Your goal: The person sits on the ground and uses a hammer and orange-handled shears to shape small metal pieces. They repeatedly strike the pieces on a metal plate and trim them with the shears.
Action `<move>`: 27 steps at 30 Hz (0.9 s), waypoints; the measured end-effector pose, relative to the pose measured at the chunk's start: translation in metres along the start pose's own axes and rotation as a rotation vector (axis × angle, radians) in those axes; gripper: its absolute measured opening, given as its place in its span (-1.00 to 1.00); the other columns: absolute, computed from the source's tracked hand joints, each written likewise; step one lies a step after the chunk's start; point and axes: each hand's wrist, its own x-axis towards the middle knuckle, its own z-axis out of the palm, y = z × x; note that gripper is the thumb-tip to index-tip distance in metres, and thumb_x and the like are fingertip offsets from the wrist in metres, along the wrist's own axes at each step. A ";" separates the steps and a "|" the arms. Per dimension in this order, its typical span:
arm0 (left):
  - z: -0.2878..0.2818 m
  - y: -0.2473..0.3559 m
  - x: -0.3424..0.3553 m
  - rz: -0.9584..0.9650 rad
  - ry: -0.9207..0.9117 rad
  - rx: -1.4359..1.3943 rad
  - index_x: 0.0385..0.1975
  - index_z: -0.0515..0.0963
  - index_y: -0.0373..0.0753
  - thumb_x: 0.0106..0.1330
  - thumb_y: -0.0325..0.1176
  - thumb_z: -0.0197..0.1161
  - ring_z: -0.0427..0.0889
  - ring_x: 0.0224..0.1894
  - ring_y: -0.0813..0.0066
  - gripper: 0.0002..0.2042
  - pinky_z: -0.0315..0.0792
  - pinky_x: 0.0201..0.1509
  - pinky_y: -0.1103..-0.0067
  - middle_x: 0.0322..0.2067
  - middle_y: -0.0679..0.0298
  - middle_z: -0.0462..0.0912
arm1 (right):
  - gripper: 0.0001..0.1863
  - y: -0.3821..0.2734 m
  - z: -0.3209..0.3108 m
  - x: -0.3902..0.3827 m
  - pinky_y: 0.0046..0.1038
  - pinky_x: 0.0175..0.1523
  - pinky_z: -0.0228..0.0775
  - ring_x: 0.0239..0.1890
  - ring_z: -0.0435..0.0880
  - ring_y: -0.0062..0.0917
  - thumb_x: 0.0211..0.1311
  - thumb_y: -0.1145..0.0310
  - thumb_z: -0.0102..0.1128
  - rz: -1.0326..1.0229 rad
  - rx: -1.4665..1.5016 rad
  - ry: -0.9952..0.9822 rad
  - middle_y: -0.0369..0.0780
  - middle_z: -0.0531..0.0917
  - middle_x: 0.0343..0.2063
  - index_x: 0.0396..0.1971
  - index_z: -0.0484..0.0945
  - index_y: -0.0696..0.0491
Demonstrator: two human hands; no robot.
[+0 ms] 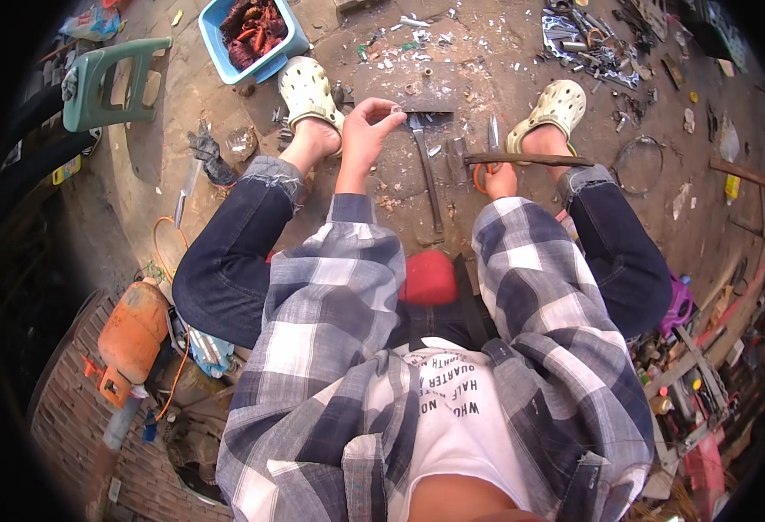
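My left hand (369, 130) pinches a small light piece (395, 109) too small to name, beside a dark flat metal plate (435, 112). Below the plate a long dark-handled tool (429, 187) lies on the ground. My right hand (499, 180) is closed at the orange-handled scissors (493, 130), whose blades point away from me. A dark wooden stick (556, 160) crosses just above that hand; whether my fingers also grip it is unclear. A short metal piece (459, 161) lies left of the scissors.
A blue basin (226, 65) of reddish pieces stands upper left, near a green stool (82, 104). A knife (187, 187), dark glove (208, 157) and orange gas cylinder (130, 335) are at left. Metal scraps (583, 61) lie upper right, a wire ring (637, 165) at right.
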 end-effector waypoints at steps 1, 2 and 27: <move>0.002 0.009 -0.003 0.030 -0.017 0.000 -0.27 0.57 -0.30 0.10 -0.53 0.38 0.59 -0.24 0.63 -0.80 0.45 -0.10 0.68 -0.31 0.36 0.64 | -0.57 -0.002 -0.003 -0.004 -0.22 -0.04 0.44 -0.18 0.62 -0.11 -0.12 0.33 0.41 0.017 -0.021 0.003 0.01 0.63 -0.33 -0.25 0.48 0.20; 0.003 0.017 -0.008 0.059 -0.030 0.001 -0.26 0.57 -0.28 0.11 -0.53 0.37 0.58 -0.22 0.63 -0.80 0.44 -0.09 0.69 -0.30 0.38 0.63 | -0.47 -0.006 -0.007 -0.004 -0.17 0.07 0.37 -0.03 0.52 -0.08 -0.15 0.34 0.41 0.097 0.025 -0.006 0.06 0.52 -0.12 -0.15 0.38 0.17; 0.009 0.138 -0.100 0.743 0.269 0.662 -0.38 0.62 -0.23 -0.01 -0.41 0.41 0.52 -0.18 0.29 -0.81 0.25 0.11 0.44 -0.34 0.24 0.64 | -0.35 -0.099 -0.159 -0.009 -0.36 0.16 -0.19 0.08 0.08 -0.26 0.23 -0.04 -0.39 -0.460 -0.364 -0.218 -0.06 0.17 0.11 0.12 0.16 0.20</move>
